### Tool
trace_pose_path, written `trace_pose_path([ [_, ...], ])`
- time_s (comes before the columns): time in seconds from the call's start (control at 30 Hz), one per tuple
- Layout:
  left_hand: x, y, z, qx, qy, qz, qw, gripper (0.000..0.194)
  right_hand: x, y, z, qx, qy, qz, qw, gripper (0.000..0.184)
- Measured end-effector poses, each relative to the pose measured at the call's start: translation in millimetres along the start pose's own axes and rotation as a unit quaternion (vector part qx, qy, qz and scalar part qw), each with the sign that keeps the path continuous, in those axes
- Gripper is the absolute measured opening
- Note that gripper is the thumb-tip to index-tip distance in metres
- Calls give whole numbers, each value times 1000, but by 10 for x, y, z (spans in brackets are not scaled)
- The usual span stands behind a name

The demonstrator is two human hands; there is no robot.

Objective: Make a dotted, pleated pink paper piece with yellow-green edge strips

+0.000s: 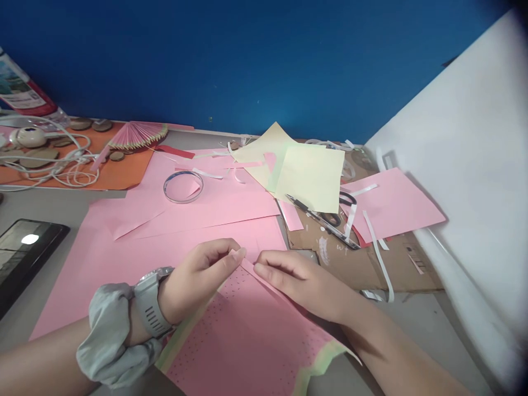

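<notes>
A pink sheet of paper [247,335] with dark specks and green-yellow edges hangs between my hands, tilted toward me. Its far edge is folded over in a narrow strip. My left hand [202,275] pinches the left end of that fold between thumb and fingers. Close beside it, my right hand [297,280] grips the same fold, thumb on top and fingers curled behind. Under and beyond my hands lie large pink sheets [214,228]. On the left wrist are a grey watch and a grey scrunchie.
A tape roll [183,187] lies on pink paper. Yellow sheets [309,176], a pen [313,214] and partly covered scissors [348,198] rest on cardboard [396,269]. At left are a phone [28,253], white cables [74,165], a pleated paper fan [138,136] and a bottle [27,91].
</notes>
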State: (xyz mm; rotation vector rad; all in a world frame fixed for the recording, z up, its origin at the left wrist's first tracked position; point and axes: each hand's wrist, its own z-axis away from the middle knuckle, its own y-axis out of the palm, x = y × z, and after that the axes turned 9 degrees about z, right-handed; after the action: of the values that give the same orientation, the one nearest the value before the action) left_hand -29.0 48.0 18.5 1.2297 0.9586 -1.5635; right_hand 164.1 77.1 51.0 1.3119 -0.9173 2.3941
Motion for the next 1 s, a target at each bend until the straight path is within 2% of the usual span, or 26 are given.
trace_pose_path([
  [0.13, -12, -12, 1, -1, -8, 6, 1000, 33, -12, 17, -9, -8, 30, 11, 999, 34],
  [0.33, -1, -22, 1, 35, -27, 21, 999, 29, -31, 34, -23, 4, 21, 13, 1000, 36],
  [0.57, 9, -33, 1, 39, -21, -4, 999, 37, -56, 18, -27, -5, 43, 33, 999, 37],
  [1.0, 5, -49, 9, 48, -34, -36, 998, 40, -10, -76, 3, 34, 43, -7, 998, 41],
])
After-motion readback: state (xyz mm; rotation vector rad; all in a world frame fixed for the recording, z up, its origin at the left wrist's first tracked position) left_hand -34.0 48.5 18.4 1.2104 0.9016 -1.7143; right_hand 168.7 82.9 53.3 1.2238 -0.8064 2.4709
